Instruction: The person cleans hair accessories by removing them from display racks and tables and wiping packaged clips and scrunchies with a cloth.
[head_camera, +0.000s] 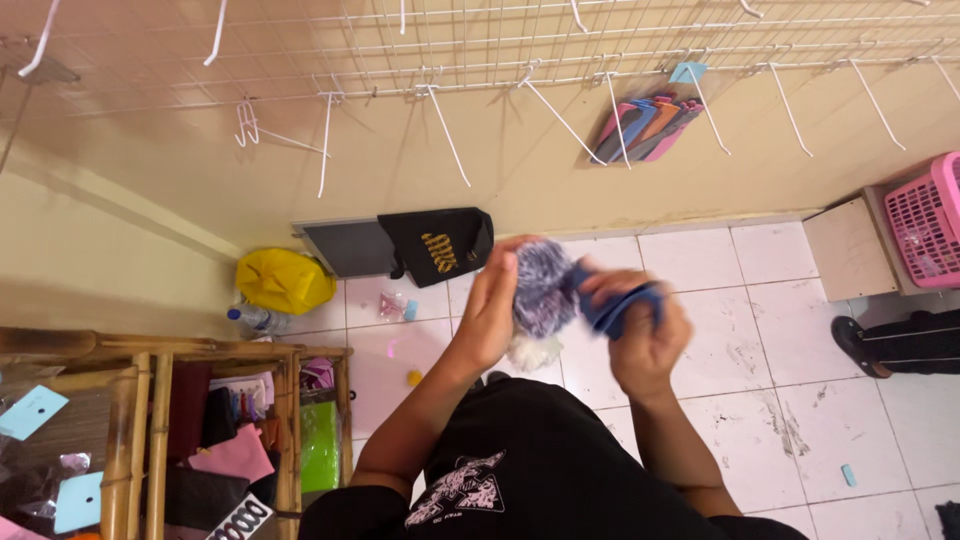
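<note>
White floor tiles (760, 330), scuffed and stained, are seen from above below a beige wall fitted with a white wire grid rack (520, 50) and its long hooks. A fluffy blue-and-white speckled knit piece (543, 285) is held up between both hands at chest height, in front of the black printed shirt (540, 470), well clear of the floor. The left hand (490, 305) is closed flat against the left side of the knit, fingers extended upward, apparently to steady it. The right hand (640, 325) is closed around a dark blue fabric part (615, 305) that touches the knit on the right; whether it is one item or two cannot be told. A white fluffy tuft (533, 350) hangs just below the knit, likely attached to it.

One hook carries a fan of coloured flat fabric pieces (650, 128), hung for display. Against the wall base a grey flat board (348, 247) is leaned, with a black bag with gold print (437, 243) partly on it. A yellow crumpled bag (283, 280) and a clear plastic bottle (256, 319) lie beside it on the floor. A bamboo-framed shelf (150, 420) at lower left holds folded felt and fabric in pink, green and dark tones. A pink plastic basket (925, 220) sits on a low wooden box (850, 250) at right, near another person's black shoe (860, 345).
</note>
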